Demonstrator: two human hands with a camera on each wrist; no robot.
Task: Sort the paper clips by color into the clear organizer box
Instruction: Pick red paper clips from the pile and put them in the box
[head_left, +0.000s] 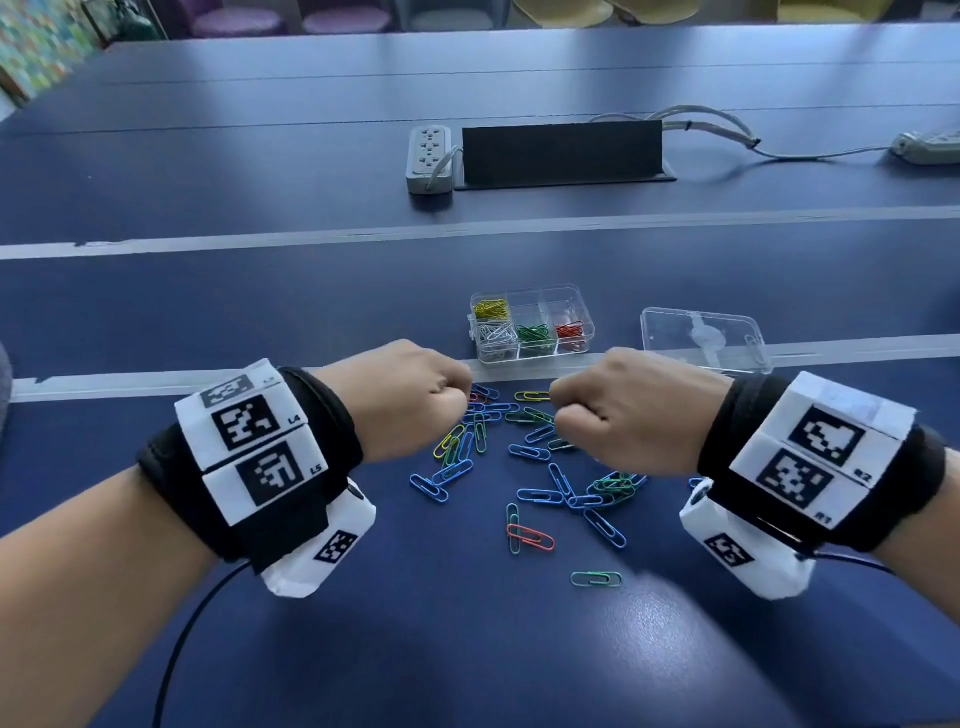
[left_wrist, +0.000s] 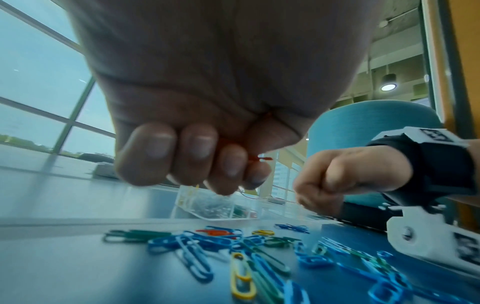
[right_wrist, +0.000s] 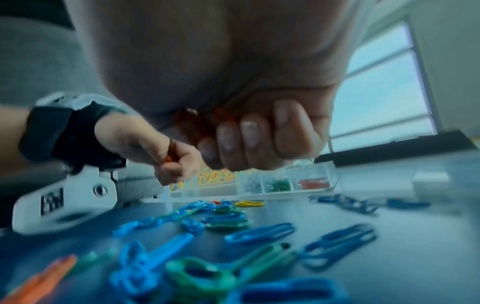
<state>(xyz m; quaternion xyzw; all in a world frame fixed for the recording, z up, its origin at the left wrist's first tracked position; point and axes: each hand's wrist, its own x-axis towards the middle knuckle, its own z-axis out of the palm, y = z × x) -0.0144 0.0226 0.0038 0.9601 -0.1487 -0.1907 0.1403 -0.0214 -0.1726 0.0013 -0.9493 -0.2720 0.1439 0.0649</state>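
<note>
Head view: both hands fisted on red clips above scattered paper clips.

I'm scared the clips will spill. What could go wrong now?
The left hand and right hand each grip red clips in fists, so one could slip out on the way. Dropping them could miss the red compartment and land with the green clips beside it.

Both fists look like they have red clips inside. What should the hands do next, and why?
Probably carry them to the organizer box and drop them in its right front compartment. Both the left hand and right hand show red between curled fingers, and that compartment already holds red clips.
</note>
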